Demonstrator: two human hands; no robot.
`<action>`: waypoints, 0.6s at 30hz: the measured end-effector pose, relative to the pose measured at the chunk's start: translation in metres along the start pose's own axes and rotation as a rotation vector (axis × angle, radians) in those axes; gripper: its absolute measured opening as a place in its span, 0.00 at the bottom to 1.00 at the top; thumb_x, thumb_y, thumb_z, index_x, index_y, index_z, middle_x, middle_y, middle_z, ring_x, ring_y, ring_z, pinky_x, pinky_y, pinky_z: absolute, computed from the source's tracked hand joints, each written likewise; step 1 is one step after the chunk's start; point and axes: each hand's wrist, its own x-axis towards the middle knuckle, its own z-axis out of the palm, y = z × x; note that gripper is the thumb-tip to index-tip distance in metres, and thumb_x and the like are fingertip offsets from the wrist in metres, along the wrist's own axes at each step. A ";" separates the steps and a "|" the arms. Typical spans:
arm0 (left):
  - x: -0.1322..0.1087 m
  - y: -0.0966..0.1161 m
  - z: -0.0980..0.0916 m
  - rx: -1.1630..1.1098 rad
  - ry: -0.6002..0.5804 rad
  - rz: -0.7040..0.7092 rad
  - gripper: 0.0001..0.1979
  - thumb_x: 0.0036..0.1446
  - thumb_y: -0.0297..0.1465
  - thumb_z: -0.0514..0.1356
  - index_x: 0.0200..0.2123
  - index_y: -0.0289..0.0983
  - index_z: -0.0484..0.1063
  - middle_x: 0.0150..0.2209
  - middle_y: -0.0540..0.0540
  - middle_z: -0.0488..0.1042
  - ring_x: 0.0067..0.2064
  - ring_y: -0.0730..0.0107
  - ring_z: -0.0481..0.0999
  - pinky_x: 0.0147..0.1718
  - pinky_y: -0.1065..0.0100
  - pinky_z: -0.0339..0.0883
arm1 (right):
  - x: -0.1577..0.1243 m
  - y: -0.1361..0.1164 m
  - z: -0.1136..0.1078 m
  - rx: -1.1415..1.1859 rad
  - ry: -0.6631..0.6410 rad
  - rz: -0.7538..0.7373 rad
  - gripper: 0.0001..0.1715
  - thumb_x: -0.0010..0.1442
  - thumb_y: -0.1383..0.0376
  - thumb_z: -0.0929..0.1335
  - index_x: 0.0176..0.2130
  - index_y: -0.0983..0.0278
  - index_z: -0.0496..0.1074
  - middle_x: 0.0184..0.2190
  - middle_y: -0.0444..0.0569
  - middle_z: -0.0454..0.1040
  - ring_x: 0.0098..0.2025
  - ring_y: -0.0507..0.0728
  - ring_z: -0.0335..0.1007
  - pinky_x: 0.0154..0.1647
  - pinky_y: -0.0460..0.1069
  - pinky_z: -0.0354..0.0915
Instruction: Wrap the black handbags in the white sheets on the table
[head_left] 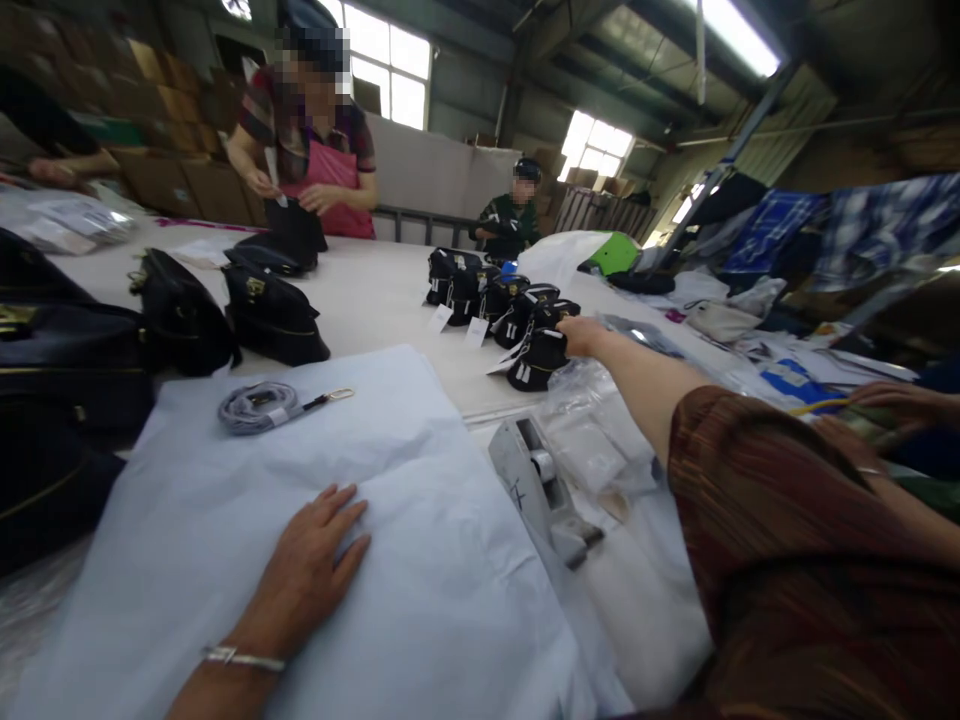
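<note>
My left hand (307,565) lies flat and open on a large sheet of white tissue paper (420,560) spread over the table. A metal bracelet circles that wrist. My right arm stretches far across the table. My right hand (579,335) closes on the nearest small black bag (537,360) in a row of small black bags (487,295) with white tags. A coiled grey strap with a gold clasp (259,406) rests on the tissue paper ahead of my left hand.
Larger black handbags (274,315) stand at the left. A tape dispenser (536,480) and clear plastic bags (592,440) lie between my arms. Two people work across the table; another person's hands (892,400) show at the right. Cardboard boxes line the back wall.
</note>
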 end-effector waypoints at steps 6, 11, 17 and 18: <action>0.006 0.000 0.000 -0.014 -0.064 0.005 0.24 0.65 0.43 0.52 0.55 0.35 0.75 0.60 0.35 0.72 0.64 0.43 0.68 0.61 0.41 0.65 | -0.024 -0.009 -0.033 -0.089 0.155 -0.089 0.24 0.57 0.70 0.70 0.54 0.71 0.72 0.55 0.62 0.71 0.59 0.69 0.64 0.60 0.64 0.57; 0.012 0.002 -0.001 -0.078 -0.046 -0.037 0.27 0.63 0.47 0.53 0.53 0.34 0.75 0.58 0.34 0.74 0.62 0.43 0.70 0.62 0.44 0.66 | -0.056 -0.036 -0.116 -0.011 0.343 -0.190 0.21 0.67 0.66 0.63 0.54 0.79 0.67 0.56 0.63 0.67 0.60 0.70 0.61 0.61 0.63 0.54; 0.020 0.012 -0.044 -0.355 -0.009 -0.437 0.26 0.68 0.48 0.53 0.60 0.38 0.71 0.61 0.45 0.73 0.62 0.52 0.72 0.63 0.47 0.65 | -0.171 -0.131 -0.176 0.174 0.410 -0.562 0.20 0.58 0.69 0.70 0.51 0.68 0.68 0.52 0.52 0.68 0.55 0.63 0.66 0.58 0.59 0.61; 0.021 0.013 -0.053 -0.405 0.013 -0.524 0.25 0.68 0.47 0.53 0.60 0.39 0.71 0.60 0.47 0.74 0.62 0.52 0.72 0.63 0.46 0.64 | -0.199 -0.151 -0.174 0.202 0.382 -0.639 0.20 0.58 0.69 0.70 0.50 0.67 0.68 0.51 0.51 0.69 0.53 0.62 0.67 0.56 0.58 0.63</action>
